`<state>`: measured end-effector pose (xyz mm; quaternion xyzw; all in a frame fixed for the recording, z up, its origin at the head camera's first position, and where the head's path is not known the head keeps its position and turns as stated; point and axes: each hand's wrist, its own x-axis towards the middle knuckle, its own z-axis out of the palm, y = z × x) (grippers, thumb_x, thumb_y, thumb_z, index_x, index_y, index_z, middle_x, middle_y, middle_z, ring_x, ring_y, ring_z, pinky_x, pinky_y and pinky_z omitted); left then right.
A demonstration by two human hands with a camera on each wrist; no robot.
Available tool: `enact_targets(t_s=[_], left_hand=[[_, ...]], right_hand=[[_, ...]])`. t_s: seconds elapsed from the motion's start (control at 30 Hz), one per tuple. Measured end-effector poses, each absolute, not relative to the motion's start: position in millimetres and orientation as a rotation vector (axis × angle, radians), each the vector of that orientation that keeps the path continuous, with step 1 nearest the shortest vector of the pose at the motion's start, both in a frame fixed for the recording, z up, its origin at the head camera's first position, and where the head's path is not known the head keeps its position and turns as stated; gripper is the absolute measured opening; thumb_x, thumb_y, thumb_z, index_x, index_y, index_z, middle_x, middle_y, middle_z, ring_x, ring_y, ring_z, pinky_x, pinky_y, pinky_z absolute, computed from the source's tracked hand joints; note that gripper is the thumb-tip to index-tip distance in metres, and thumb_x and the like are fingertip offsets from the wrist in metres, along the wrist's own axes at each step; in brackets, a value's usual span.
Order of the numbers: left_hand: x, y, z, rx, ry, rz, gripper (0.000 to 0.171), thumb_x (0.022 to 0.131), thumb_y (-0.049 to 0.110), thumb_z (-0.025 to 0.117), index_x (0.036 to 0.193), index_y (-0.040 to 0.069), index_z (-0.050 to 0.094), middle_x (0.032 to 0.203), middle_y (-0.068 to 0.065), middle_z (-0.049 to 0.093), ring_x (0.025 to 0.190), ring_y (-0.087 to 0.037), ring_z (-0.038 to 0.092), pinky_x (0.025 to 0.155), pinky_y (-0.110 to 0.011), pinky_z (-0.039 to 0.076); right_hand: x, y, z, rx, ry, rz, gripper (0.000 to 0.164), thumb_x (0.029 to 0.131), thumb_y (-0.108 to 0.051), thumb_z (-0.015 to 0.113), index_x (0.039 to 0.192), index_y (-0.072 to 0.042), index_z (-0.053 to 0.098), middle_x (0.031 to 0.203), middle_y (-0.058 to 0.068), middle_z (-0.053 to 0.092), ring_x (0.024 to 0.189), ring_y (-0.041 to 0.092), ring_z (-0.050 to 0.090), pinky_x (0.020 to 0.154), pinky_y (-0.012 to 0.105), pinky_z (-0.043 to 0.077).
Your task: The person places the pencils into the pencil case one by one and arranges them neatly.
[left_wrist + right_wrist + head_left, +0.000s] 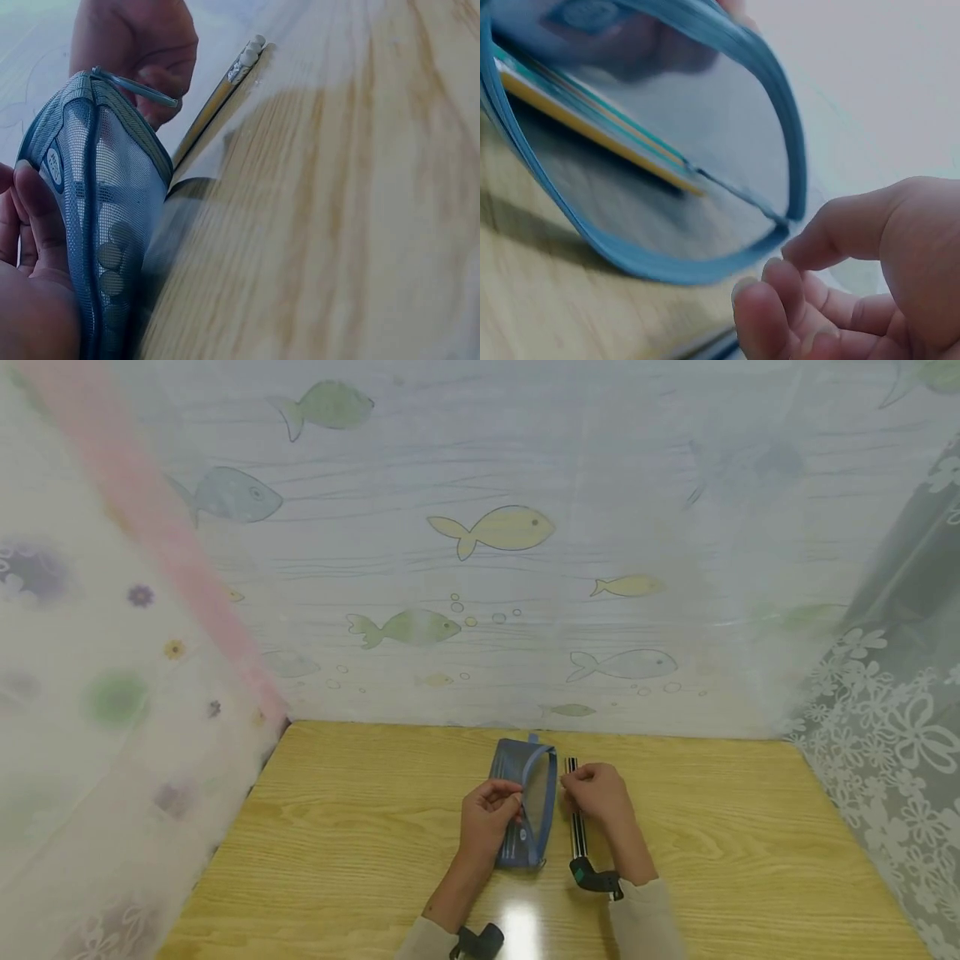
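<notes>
Nearest the head camera, two cream sleeves (648,914) lie before one blue mesh zip pouch (512,852) on the wood-grain table (345,827), its side pinched by the left hand (483,818). The left wrist view shows one oval label (55,166) on the pouch, its writing unreadable, and at least two slim white-ended pencils (216,103) beside it. In the right wrist view, the right hand (900,251), fingers loosely curled with nothing visible in them, is just beside the pouch's open rim.

Cream sleeves (649,917), black angular wrist cameras (597,880), the right one green-marked.
</notes>
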<state>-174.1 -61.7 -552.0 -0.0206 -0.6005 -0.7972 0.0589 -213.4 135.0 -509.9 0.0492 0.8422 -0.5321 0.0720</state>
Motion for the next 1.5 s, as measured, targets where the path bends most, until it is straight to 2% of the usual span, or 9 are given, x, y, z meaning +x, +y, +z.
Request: enact_targets(t_s=[0.1, 0.27, 0.5, 0.63, 0.73, 0.9, 1.0, 1.27, 1.5], left_hand=[[-174.2, -61.7, -552.0, -0.051, -1.825, -2.411, 0.014, 0.092, -0.011, 0.066, 0.104, -0.016, 0.069, 0.093, -0.032, 0.067, 0.065, -0.011, 0.064, 0.06, -0.022, 0.057], [-174.6, -61.7, -552.4, -0.033, -1.834, -2.401, 0.013, 0.092, -0.012, 0.066, 0.104, -0.015, 0.069, 0.089, -0.018, 0.069, 0.065, -0.011, 0.064, 0.06, -0.022, 0.057], [-175.5, -61.4, -554.8, -0.039, -1.832, -2.391, 0.013, 0.091, -0.012, 0.066, 0.103, -0.016, 0.069, 0.09, -0.03, 0.067, 0.064, -0.011, 0.064, 0.059, -0.021, 0.056], [-176.1, -61.8, -555.4, -0.047, -1.828, -2.389, 0.013, 0.091, -0.012, 0.066, 0.103, -0.016, 0.069, 0.091, -0.032, 0.066, 0.064, -0.011, 0.064, 0.059, -0.022, 0.056], [-176.4, -62.0, -555.6, -0.05, -1.829, -2.389, 0.013, 0.092, -0.011, 0.065, 0.103, -0.015, 0.069, 0.09, -0.028, 0.067, 0.064, -0.011, 0.064, 0.059, -0.022, 0.056], [-177.3, -62.5, -557.2, -0.06, -1.826, -2.389, 0.013, 0.092, -0.011, 0.065, 0.103, -0.015, 0.069, 0.088, -0.022, 0.068, 0.064, -0.011, 0.064, 0.059, -0.022, 0.056], [-177.6, -62.8, -558.3, -0.067, -1.825, -2.387, 0.013, 0.092, -0.011, 0.066, 0.103, -0.016, 0.069, 0.087, -0.02, 0.068, 0.064, -0.011, 0.064, 0.059, -0.022, 0.056], [-177.2, -63.1, -557.3, -0.047, -1.828, -2.391, 0.013, 0.092, -0.01, 0.067, 0.103, -0.015, 0.069, 0.087, -0.015, 0.068, 0.064, -0.01, 0.063, 0.059, -0.021, 0.056], [-177.3, -63.2, -557.4, -0.04, -1.826, -2.402, 0.013, 0.092, -0.01, 0.066, 0.104, -0.016, 0.069, 0.087, -0.015, 0.069, 0.064, -0.011, 0.063, 0.059, -0.022, 0.056]], right_hand=[[-213.2, 145.5, -508.1, 0.154, 2.613, -1.49, 0.024, 0.096, -0.016, 0.066, 0.098, 0.005, 0.076, 0.079, 0.01, 0.075, 0.066, 0.023, 0.072, 0.058, 0.031, 0.054], [-211.9, 157.7, -506.6, 0.154, 2.723, -1.29, 0.023, 0.091, -0.018, 0.069, 0.093, 0.004, 0.078, 0.08, 0.008, 0.073, 0.072, 0.022, 0.065, 0.06, 0.033, 0.051], [-209.9, 161.6, -507.2, 0.158, 2.741, -1.205, 0.025, 0.089, -0.018, 0.071, 0.088, 0.006, 0.077, 0.072, 0.007, 0.071, 0.069, 0.023, 0.065, 0.06, 0.033, 0.052], [-209.6, 159.9, -509.9, 0.145, 2.751, -1.184, 0.025, 0.089, -0.02, 0.074, 0.074, 0.001, 0.076, 0.061, 0.002, 0.065, 0.061, 0.021, 0.061, 0.056, 0.031, 0.047], [-210.4, 158.6, -513.7, 0.149, 2.761, -1.162, 0.032, 0.088, -0.021, 0.075, 0.061, -0.005, 0.069, 0.053, -0.002, 0.057, 0.054, 0.018, 0.054, 0.051, 0.03, 0.041], [-212.8, 155.7, -519.5, 0.185, 2.776, -1.12, 0.039, 0.086, -0.023, 0.076, 0.052, -0.013, 0.059, 0.049, -0.006, 0.049, 0.049, 0.014, 0.046, 0.048, 0.027, 0.035], [-212.7, 153.2, -520.5, 0.232, 2.793, -1.073, 0.039, 0.083, -0.025, 0.075, 0.052, -0.014, 0.055, 0.051, -0.004, 0.047, 0.05, 0.015, 0.045, 0.046, 0.027, 0.034], [-210.3, 148.4, -520.0, 0.32, 2.829, -0.976, 0.035, 0.083, -0.032, 0.077, 0.067, -0.01, 0.056, 0.066, 0.004, 0.055, 0.056, 0.02, 0.053, 0.044, 0.031, 0.039], [-210.8, 150.2, -518.6, 0.308, 2.822, -0.979, 0.039, 0.084, -0.034, 0.077, 0.063, -0.01, 0.056, 0.064, 0.003, 0.054, 0.056, 0.019, 0.051, 0.045, 0.03, 0.038]])
